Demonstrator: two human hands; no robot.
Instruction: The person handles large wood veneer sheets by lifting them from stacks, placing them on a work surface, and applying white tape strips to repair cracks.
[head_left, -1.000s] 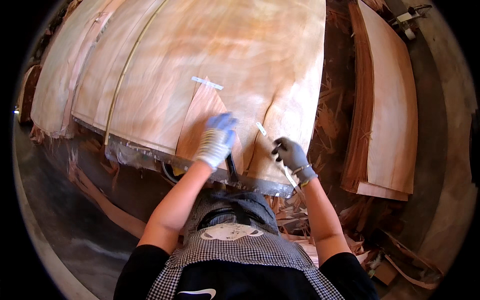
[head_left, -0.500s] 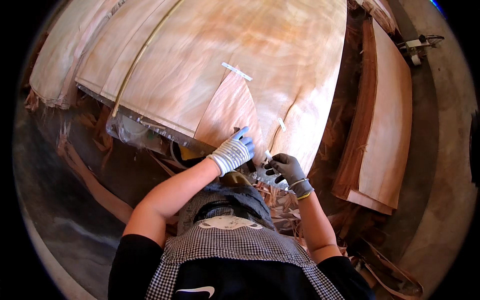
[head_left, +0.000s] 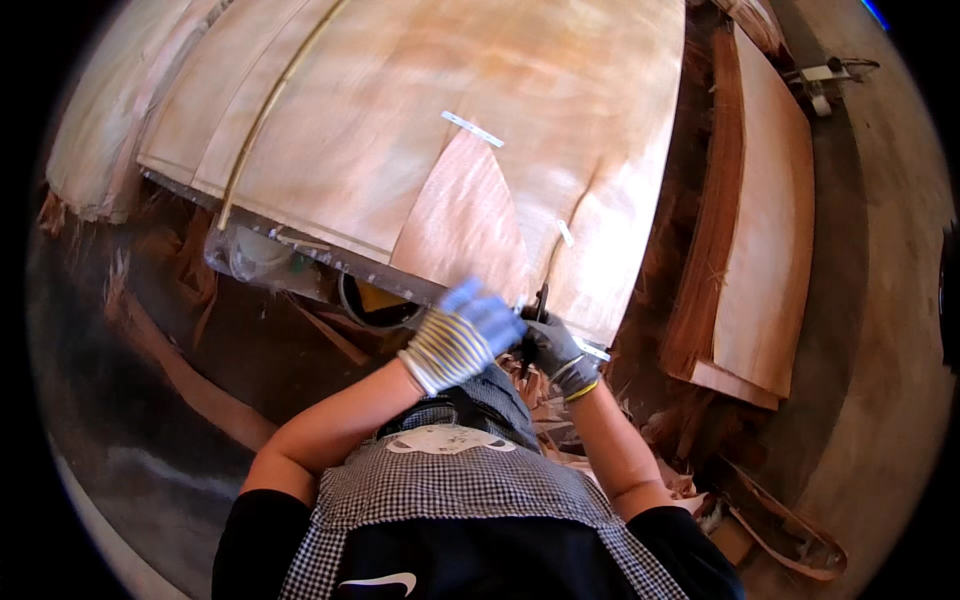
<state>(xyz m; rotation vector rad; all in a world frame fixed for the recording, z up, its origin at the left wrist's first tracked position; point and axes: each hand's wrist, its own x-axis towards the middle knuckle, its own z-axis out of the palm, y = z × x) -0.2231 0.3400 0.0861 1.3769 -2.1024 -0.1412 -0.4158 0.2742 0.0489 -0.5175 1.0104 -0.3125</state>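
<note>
Both our hands have pulled back to the near edge of the big pale veneer sheet (head_left: pixel 430 150) at frame centre: blue-palmed left glove (head_left: pixel 462 335) curled loosely, grey right glove (head_left: pixel 556 350) clenched around a dark knife-like tool (head_left: pixel 538 305), so that darker wedge patch (head_left: pixel 470 225) looks taped.

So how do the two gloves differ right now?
The left hand wears a pale glove with striped cuff and blue fingertips; the right hand wears a dark grey glove with a yellow-edged cuff. The left lies over the near edge of the veneer sheet; the right sits just beside it, gripping a dark tool. Both meet at that same edge.
</note>
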